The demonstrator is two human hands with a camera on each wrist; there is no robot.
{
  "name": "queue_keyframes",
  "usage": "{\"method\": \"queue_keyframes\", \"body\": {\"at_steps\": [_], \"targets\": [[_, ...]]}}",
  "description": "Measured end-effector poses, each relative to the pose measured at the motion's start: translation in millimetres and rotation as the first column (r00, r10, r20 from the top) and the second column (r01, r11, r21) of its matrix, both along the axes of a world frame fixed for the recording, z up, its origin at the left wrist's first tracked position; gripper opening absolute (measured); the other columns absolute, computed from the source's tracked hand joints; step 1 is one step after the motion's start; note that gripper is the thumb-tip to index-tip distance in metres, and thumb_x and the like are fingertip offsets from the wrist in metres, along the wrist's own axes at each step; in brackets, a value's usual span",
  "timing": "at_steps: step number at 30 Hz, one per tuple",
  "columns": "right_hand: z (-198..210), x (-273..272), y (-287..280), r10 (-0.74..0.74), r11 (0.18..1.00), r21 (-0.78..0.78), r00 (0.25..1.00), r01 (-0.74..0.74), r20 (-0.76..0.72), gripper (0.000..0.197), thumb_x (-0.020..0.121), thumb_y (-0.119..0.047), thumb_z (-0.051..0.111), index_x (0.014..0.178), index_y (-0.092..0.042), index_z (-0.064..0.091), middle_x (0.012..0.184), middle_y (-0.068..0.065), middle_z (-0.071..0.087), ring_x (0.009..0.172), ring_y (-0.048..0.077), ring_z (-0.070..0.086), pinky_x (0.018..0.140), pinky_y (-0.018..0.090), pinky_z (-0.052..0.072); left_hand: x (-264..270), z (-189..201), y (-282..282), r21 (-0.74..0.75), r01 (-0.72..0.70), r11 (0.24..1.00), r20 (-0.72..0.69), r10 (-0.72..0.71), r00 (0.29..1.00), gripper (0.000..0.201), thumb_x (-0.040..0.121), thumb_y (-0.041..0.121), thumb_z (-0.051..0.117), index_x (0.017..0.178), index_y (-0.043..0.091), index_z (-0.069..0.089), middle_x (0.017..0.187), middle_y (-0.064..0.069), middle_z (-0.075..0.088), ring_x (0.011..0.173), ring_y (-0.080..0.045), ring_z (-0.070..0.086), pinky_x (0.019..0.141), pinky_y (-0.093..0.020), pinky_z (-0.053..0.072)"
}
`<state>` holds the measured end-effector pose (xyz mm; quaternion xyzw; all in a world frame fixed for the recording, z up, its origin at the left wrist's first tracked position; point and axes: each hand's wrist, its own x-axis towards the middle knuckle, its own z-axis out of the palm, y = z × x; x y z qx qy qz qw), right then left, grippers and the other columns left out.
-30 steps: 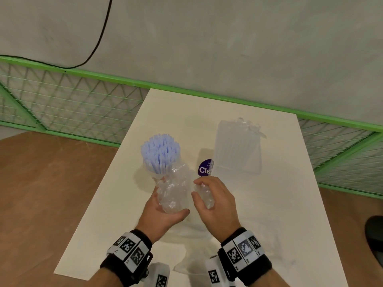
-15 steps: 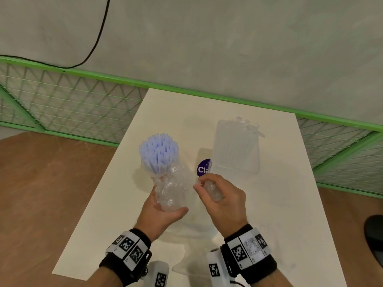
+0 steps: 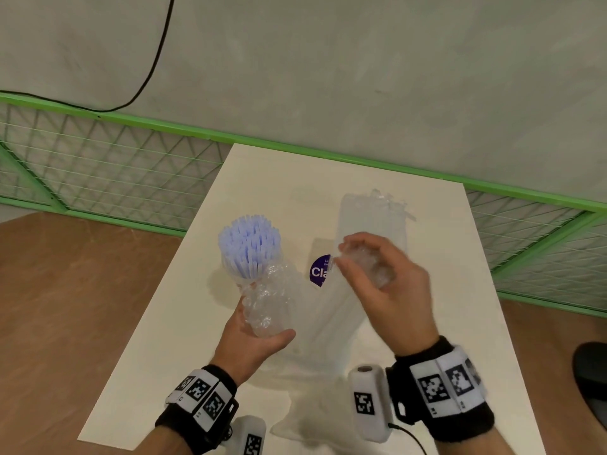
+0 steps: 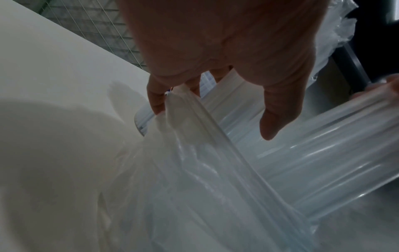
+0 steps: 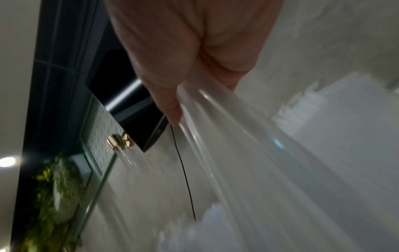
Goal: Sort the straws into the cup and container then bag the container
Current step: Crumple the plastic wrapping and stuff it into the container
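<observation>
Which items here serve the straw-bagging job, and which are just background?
In use: clear crumpled plastic bag, gripped by left hand and right hand; pale blue straws; clear ribbed container.
Background: white table, green mesh fence, black cable.

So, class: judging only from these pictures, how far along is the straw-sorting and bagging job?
Sorting looks done: blue straws stand in a cup, clear straws fill the container. In hand: the left hand and right hand each grip bunched plastic of the bag, spreading it. Left: the container stands outside the bag, on the table.
</observation>
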<state>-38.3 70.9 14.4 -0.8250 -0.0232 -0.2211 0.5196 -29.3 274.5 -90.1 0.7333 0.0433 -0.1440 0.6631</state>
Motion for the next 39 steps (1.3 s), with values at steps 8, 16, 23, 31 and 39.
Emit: {"method": "queue_keyframes", "body": {"at_steps": [8,16,23,31,39], "targets": [[113,26,-77,-0.135,0.959,0.282,0.890,0.008,0.435,0.030,0.089,-0.020,0.074,0.111,-0.008,0.057,0.092,-0.014,0.070,0.081,0.015,0.068,0.083,0.039,0.055,-1,-5,5,-0.056,-0.009,0.998,-0.031,0.007,0.999,0.079,0.062,0.001,0.087,0.130,0.018,0.052,0.111,-0.001,0.071,0.097,-0.009,0.069,0.074,-0.011,0.051],[70,98,-116,-0.069,0.984,0.177,0.966,0.024,0.249,0.032,0.086,-0.003,0.071,0.117,0.000,0.060,0.083,-0.005,0.071,0.075,0.023,0.066,0.082,0.042,0.058,-2,-3,4,-0.058,-0.021,0.998,-0.060,0.017,0.998,0.078,0.066,-0.004,0.084,0.133,0.017,0.049,0.113,-0.001,0.070,0.096,-0.005,0.068,0.072,-0.009,0.051],[-22,109,-116,-0.038,0.900,-0.435,0.991,-0.021,-0.126,0.021,0.089,-0.026,0.071,0.109,-0.031,0.070,0.119,-0.011,0.068,0.113,0.005,0.060,0.101,0.018,0.041,-3,2,3,-0.048,-0.029,0.998,-0.058,0.027,0.998,0.074,0.067,-0.005,0.083,0.129,0.019,0.051,0.107,0.003,0.071,0.088,0.001,0.069,0.068,-0.007,0.049],[-47,106,-107,-0.021,0.530,-0.778,0.912,-0.337,-0.409,0.081,0.080,-0.079,0.027,0.151,-0.040,0.024,0.162,-0.020,0.012,0.152,0.019,-0.006,0.118,0.050,0.007,-1,0,5,-0.043,-0.032,0.999,-0.058,0.030,0.998,0.074,0.065,-0.003,0.085,0.128,0.019,0.054,0.106,0.002,0.073,0.093,-0.005,0.069,0.071,-0.010,0.050],[-45,134,-90,-0.173,0.444,-0.855,0.910,-0.269,-0.376,0.102,0.065,-0.090,0.050,0.149,-0.049,0.010,0.163,-0.020,0.002,0.151,0.027,0.004,0.110,0.063,0.015,-2,7,3,-0.047,-0.027,0.999,-0.067,0.023,0.997,0.069,0.067,-0.008,0.082,0.125,0.018,0.055,0.104,0.002,0.072,0.089,-0.002,0.070,0.069,-0.009,0.050]]}}
